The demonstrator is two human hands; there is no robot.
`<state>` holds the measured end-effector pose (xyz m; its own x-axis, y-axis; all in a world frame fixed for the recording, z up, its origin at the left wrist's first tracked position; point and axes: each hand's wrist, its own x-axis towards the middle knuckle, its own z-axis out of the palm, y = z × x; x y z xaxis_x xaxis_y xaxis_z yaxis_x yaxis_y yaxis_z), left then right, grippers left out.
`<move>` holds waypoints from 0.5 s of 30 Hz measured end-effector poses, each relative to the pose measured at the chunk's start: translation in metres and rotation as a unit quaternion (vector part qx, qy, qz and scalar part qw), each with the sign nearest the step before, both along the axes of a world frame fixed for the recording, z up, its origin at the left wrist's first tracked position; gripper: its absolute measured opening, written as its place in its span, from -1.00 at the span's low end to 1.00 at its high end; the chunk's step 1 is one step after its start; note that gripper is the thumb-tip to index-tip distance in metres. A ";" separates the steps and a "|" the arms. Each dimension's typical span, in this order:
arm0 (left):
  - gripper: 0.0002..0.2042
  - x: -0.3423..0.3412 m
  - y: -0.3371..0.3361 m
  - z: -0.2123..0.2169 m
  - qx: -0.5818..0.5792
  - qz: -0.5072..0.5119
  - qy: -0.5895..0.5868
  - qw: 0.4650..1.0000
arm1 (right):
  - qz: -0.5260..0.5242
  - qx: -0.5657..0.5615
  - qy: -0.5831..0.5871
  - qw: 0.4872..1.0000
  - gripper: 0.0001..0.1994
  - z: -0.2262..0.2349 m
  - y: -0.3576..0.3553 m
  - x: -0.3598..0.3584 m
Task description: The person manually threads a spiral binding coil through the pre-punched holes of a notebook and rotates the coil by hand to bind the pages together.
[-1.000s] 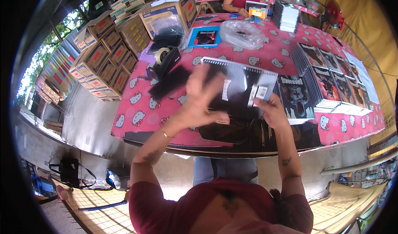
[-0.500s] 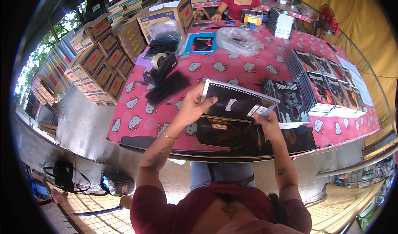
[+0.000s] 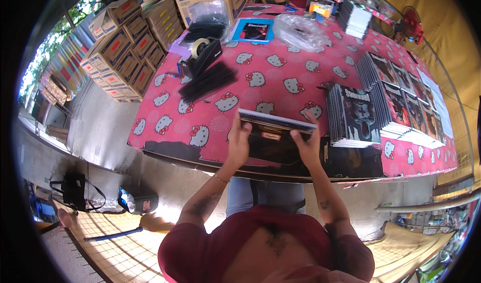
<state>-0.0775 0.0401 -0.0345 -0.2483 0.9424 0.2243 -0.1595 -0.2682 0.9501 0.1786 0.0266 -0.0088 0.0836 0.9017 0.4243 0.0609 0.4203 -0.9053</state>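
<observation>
Counter [image 3: 280, 77]: covered by a pink cloth printed with white cartoon cats.
Tape dispenser [image 3: 203, 55]: black, at the far left of the counter, with a roll of tape in it.
Black strips [image 3: 208, 81]: a loose bundle lying just in front of the tape dispenser.
Blue booklet [image 3: 253, 31]: flat at the far edge.
Clear plastic bag [image 3: 300, 32]: crumpled, just right of the blue booklet.
Dark booklets [image 3: 386, 97]: rows stacked along the right side.
Cardboard boxes [image 3: 133, 50]: piled left of the counter.
Red fan [image 3: 411, 25]: far right.

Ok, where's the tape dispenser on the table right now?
In the head view, the black tape dispenser sits toward the far left of the pink tablecloth, just behind the bundle of black strips and in front of the cardboard box.
</observation>
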 end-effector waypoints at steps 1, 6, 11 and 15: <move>-0.58 0.006 0.001 -0.009 -0.005 -0.024 -0.017 1.000 | -0.017 -0.003 -0.047 0.999 -0.34 -0.004 0.001 0.013; -0.76 -0.099 0.123 0.007 0.059 0.195 0.591 0.781 | 0.060 -0.012 0.024 0.998 -0.44 0.000 0.017 0.022; -0.85 -0.081 0.154 0.003 0.110 0.169 0.663 0.721 | 0.025 -0.008 -0.001 1.000 -0.37 -0.002 0.015 0.034; -0.76 -0.058 0.135 0.024 0.176 0.154 0.602 0.764 | -0.173 0.223 -0.188 0.941 -0.34 0.062 0.002 0.018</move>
